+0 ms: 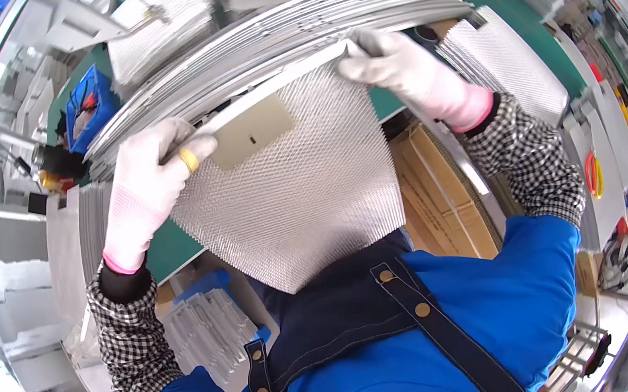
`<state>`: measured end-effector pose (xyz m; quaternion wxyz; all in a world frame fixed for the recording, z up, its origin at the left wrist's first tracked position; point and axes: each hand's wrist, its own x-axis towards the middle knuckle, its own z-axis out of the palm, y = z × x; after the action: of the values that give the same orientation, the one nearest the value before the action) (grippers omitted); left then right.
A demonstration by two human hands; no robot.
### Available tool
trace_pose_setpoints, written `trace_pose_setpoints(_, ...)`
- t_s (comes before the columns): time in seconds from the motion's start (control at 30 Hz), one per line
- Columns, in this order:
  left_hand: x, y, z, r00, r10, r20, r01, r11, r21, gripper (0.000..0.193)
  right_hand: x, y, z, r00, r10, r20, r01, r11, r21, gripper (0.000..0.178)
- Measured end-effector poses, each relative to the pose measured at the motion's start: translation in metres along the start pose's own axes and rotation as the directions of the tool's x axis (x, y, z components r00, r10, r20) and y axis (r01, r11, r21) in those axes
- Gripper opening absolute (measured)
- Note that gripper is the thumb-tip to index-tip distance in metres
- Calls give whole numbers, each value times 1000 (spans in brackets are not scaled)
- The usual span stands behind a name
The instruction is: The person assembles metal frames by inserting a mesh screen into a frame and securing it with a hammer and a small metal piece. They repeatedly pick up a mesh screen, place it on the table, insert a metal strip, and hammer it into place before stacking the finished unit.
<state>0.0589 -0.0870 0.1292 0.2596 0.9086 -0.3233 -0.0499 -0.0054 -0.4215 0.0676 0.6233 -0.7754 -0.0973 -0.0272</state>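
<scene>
Both my hands wear white gloves with pink cuffs. Between them I hold up a silvery expanded-metal mesh sheet [293,191], its lower edge close to my dark apron. A white metal strip [273,84] runs along the sheet's far edge, and a plain beige-grey plate [251,131] sits just below it. My left hand [158,158] pinches the left end of that edge; a yellow band circles one finger. At the right end, my right hand [383,60] has its fingers closed over the corner. Beyond the sheet lies a stack of long metal strips [289,29].
Mesh sheets [510,65] lie at the right on the green table [528,26]. A blue bin [91,107] stands at the left. Below the table are a cardboard box [443,193] and a pile of white parts [209,333]. A fan [619,262] is at the far right.
</scene>
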Motion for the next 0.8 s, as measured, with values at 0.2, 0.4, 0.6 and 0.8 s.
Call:
trace_pose_setpoints(0.2,19,-10,32,999,46,-16,-46,999,-15,35,-34,29,-2,982,176,-66,-173,983,54,39)
trace_pose_setpoints(0.4,28,0,36,1000,-16,11,15,1000,17,36,-33,59,26,963,188,-194,-74,873,482,43)
trace_pose_setpoints(0.6,29,-29,40,998,-50,-29,50,999,-22,36,-69,81,38,969,243,-41,-219,924,313,49)
trace_pose_setpoints(0.8,31,-42,48,996,-89,-3,89,996,-31,32,-139,132,70,889,454,-60,-405,840,362,50)
